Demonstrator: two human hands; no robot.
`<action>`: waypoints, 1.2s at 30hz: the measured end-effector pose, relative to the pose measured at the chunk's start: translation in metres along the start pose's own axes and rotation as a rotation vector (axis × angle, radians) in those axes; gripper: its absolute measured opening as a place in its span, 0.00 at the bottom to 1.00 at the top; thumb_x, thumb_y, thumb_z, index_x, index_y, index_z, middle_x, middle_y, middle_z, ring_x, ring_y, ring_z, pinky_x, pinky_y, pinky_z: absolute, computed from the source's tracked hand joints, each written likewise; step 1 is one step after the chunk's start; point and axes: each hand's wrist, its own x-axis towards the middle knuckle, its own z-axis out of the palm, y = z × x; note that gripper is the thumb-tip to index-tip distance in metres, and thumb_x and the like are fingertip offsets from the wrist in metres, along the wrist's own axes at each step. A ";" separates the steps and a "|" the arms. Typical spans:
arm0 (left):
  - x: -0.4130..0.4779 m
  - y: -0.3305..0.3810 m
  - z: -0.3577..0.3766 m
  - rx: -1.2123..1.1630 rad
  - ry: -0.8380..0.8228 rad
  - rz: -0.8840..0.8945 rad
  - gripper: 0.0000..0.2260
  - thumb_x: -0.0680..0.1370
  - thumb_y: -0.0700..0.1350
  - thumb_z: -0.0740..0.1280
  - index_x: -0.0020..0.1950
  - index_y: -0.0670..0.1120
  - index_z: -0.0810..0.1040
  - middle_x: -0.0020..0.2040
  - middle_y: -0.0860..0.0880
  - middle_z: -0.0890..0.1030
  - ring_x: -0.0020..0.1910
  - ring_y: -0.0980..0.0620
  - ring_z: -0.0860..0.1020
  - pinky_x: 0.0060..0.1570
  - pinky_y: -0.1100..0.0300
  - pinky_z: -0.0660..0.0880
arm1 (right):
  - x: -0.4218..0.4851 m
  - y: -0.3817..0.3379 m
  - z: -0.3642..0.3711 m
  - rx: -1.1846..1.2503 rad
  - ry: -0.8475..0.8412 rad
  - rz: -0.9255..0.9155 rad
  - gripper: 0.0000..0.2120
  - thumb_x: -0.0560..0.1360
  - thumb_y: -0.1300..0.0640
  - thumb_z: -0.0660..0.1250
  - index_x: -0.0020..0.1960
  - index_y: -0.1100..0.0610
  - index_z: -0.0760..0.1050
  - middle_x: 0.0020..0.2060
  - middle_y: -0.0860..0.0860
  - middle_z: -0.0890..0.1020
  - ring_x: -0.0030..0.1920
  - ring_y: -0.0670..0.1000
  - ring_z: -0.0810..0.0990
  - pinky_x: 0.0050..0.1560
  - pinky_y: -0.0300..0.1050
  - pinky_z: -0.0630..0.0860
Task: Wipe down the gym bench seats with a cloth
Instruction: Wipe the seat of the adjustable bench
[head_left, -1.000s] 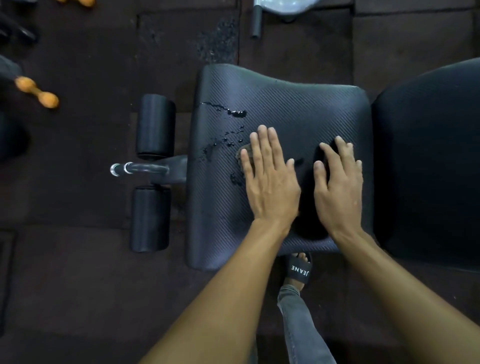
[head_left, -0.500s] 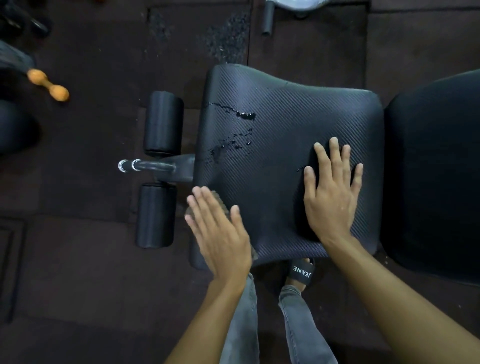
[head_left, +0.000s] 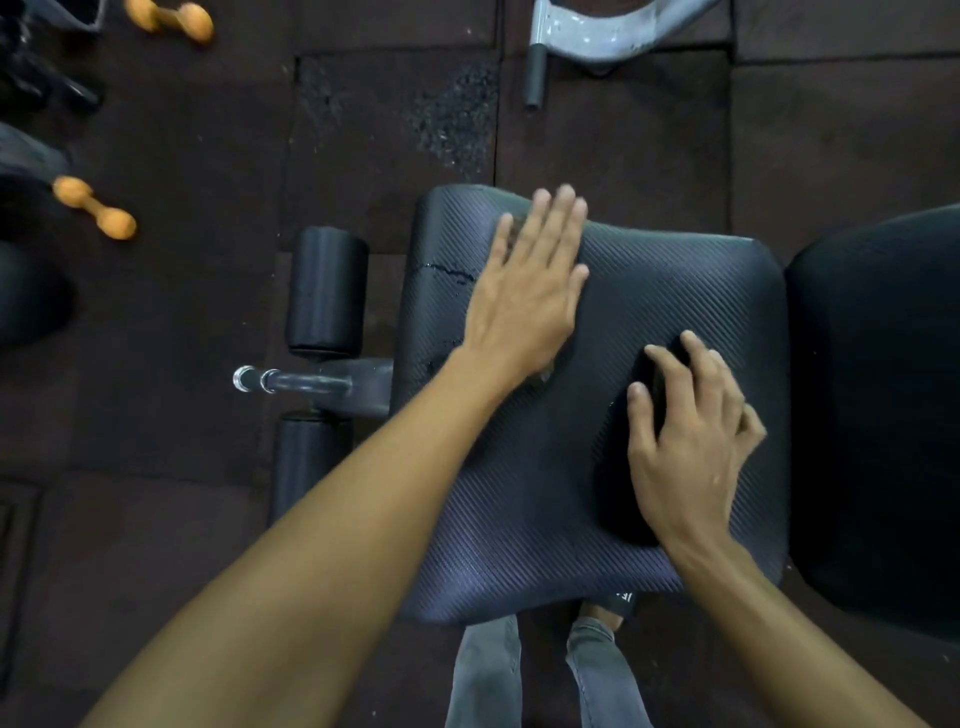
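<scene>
At the bottom of the frame, two gray trouser legs stand right against the near edge of the bench seat. The seat is dark and ribbed, and most of its middle is bare. The right hand rests on the lower right part of the seat, close to the gap beside the black back pad. Its fingers are a little bent and spread, and they touch the seat. Higher up, the left hand lies flat with fingers nearly together, reaching the far edge. A bit of cloth peeks out under its heel, mostly hidden. A wet streak sits left of that hand. Beyond the left edge are two black foam rollers. Orange dumbbells lie in the upper left, on the dark floor mats.
</scene>
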 end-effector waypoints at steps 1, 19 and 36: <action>0.009 -0.007 -0.004 -0.039 0.002 -0.077 0.26 0.84 0.51 0.49 0.80 0.43 0.50 0.81 0.47 0.51 0.80 0.49 0.47 0.78 0.48 0.45 | 0.007 -0.003 -0.002 0.003 0.015 0.013 0.18 0.81 0.50 0.61 0.71 0.49 0.70 0.76 0.47 0.64 0.74 0.50 0.62 0.69 0.55 0.56; -0.017 -0.002 -0.003 0.000 -0.036 -0.066 0.26 0.84 0.52 0.50 0.80 0.43 0.51 0.81 0.46 0.50 0.80 0.48 0.47 0.78 0.46 0.47 | 0.075 -0.014 0.022 -0.137 -0.039 -0.100 0.24 0.84 0.45 0.49 0.79 0.47 0.55 0.80 0.47 0.55 0.80 0.49 0.49 0.78 0.56 0.44; -0.139 -0.030 -0.022 -0.505 0.051 -0.627 0.31 0.82 0.61 0.50 0.81 0.51 0.44 0.81 0.57 0.45 0.78 0.60 0.42 0.78 0.57 0.46 | 0.074 -0.015 0.022 -0.148 -0.045 -0.084 0.24 0.84 0.45 0.49 0.79 0.46 0.53 0.80 0.45 0.53 0.80 0.48 0.47 0.78 0.56 0.42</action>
